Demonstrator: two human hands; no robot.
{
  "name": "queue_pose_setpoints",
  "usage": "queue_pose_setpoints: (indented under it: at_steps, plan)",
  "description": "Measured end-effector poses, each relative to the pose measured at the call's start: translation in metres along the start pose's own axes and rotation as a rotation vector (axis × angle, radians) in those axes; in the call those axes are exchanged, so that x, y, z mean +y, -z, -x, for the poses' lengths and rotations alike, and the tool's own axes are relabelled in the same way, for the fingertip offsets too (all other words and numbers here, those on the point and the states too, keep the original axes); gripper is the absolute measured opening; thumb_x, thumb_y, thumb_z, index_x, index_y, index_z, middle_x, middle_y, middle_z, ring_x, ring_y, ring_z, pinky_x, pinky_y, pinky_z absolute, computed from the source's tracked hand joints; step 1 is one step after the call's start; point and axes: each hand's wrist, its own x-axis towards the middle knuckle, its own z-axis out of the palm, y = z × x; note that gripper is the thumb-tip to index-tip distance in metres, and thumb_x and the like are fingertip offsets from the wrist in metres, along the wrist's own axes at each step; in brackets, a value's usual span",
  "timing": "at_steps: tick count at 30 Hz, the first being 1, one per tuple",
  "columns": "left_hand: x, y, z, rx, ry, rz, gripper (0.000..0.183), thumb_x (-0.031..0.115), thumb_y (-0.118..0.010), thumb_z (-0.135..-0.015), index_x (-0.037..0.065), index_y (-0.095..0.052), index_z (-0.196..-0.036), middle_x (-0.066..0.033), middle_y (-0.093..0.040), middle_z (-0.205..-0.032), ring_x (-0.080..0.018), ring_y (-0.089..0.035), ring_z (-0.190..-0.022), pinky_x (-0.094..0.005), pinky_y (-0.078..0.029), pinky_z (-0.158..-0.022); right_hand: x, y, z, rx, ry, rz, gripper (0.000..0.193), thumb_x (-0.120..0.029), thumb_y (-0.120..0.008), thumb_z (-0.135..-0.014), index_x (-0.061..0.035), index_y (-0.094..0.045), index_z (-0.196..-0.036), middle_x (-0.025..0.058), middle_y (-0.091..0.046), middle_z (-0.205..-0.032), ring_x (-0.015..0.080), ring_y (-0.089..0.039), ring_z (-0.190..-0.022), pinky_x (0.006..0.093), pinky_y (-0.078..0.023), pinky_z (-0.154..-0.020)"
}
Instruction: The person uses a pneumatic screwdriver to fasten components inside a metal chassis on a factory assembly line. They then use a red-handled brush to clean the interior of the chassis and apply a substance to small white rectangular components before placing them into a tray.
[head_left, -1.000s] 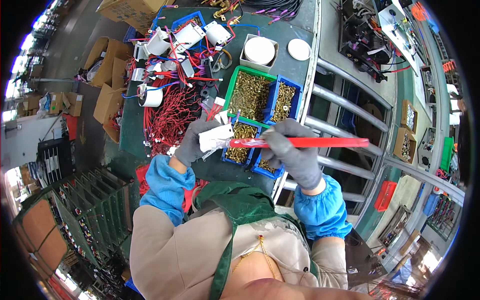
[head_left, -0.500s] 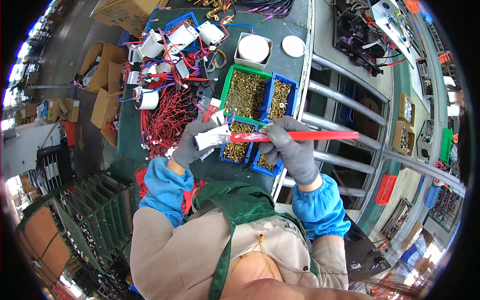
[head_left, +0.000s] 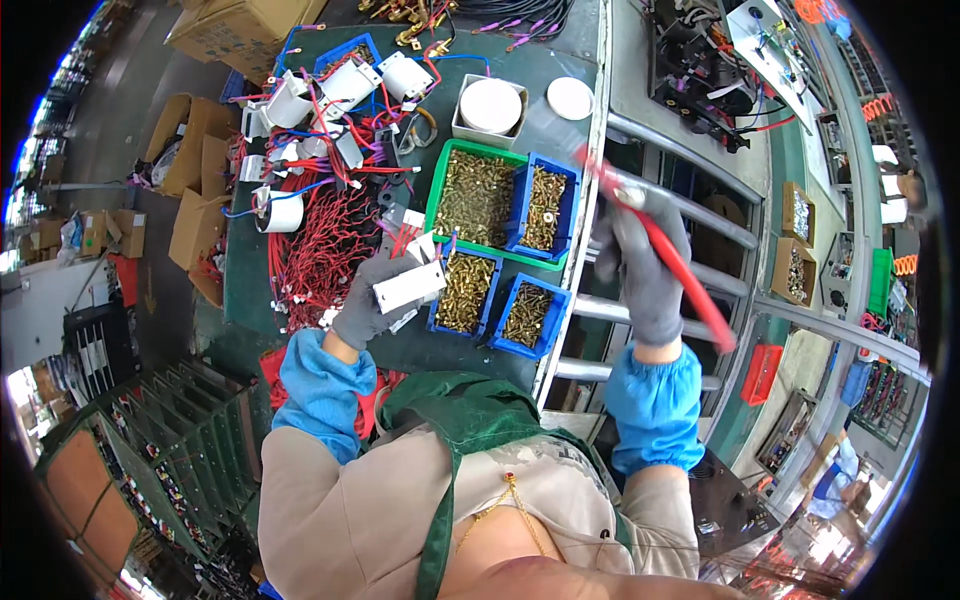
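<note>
My left hand [head_left: 368, 305], in a grey glove, is closed around a white rectangular block [head_left: 411, 287]. Its upper face points at me, and red wires with small white pieces stick out behind it. My right hand [head_left: 645, 265], also gloved, grips a red-handled brush [head_left: 672, 255] over the metal rollers. Motion smears the brush, and its head end points up and left, toward the white round tub [head_left: 491, 105] in a carton and the white round lid [head_left: 570, 98]. Between my hands stand blue bins [head_left: 497, 327] of brass screws.
A green tray [head_left: 437, 200] holds more brass screws and another blue bin [head_left: 572, 205]. Red wires [head_left: 325, 240] and white cylinders [head_left: 280, 212] pile up at the left of the green bench. Metal rollers [head_left: 705, 232] run along the right, with a black machine [head_left: 700, 75] beyond.
My right hand has pulled the brush off the white block and swung it right, its head end turning up and away. My left hand still holds the block in nearly the same place.
</note>
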Motion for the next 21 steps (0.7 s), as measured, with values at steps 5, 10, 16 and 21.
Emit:
queue_pose_setpoints:
  at_steps: [5,10,16,21]
  plan:
    - [0.006,0.008,-0.001,-0.101,0.096,0.056,0.04,0.03,-0.075,-0.072,0.003,-0.065,-0.1,-0.0056,-0.065,-0.088,-0.0175,-0.059,-0.08,-0.0303,-0.045,-0.069,0.027,0.002,-0.076,-0.308,0.024,-0.098,0.032,-0.005,-0.063,-0.081,-0.0047,-0.056,-0.112,0.0014,-0.059,-0.081,0.0092,-0.054,-0.063,0.0235,-0.046,-0.057]
    - [0.003,0.008,-0.005,-0.037,0.008,-0.008,0.04,0.028,-0.076,-0.071,0.005,-0.065,-0.101,-0.0057,-0.063,-0.086,-0.0189,-0.054,-0.076,-0.0326,-0.042,-0.068,0.099,-0.02,-0.163,0.05,0.635,0.703,0.014,-0.016,-0.066,-0.086,-0.0032,-0.063,-0.09,0.0118,-0.062,-0.074,0.0165,-0.063,-0.061,0.03,-0.05,-0.056]
    - [0.017,0.009,-0.009,-0.032,0.081,0.129,0.035,0.026,-0.077,-0.07,0.005,-0.066,-0.096,-0.0049,-0.063,-0.083,-0.0174,-0.056,-0.076,-0.0304,-0.043,-0.065,0.123,-0.04,-0.182,-0.1,0.631,1.059,0.012,-0.009,-0.06,-0.081,-0.0068,-0.065,-0.092,0.0162,-0.063,-0.088,0.0347,-0.062,-0.08,0.0406,-0.05,-0.071]
    - [0.012,0.006,-0.006,-0.008,0.133,0.183,0.032,0.027,-0.074,-0.071,0.004,-0.065,-0.092,-0.0034,-0.06,-0.079,-0.0146,-0.055,-0.073,-0.0286,-0.042,-0.064,0.117,-0.05,-0.155,-0.209,0.459,1.237,0.01,-0.012,-0.057,-0.08,-0.0064,-0.064,-0.085,0.0183,-0.063,-0.086,0.0367,-0.061,-0.083,0.0441,-0.049,-0.073]
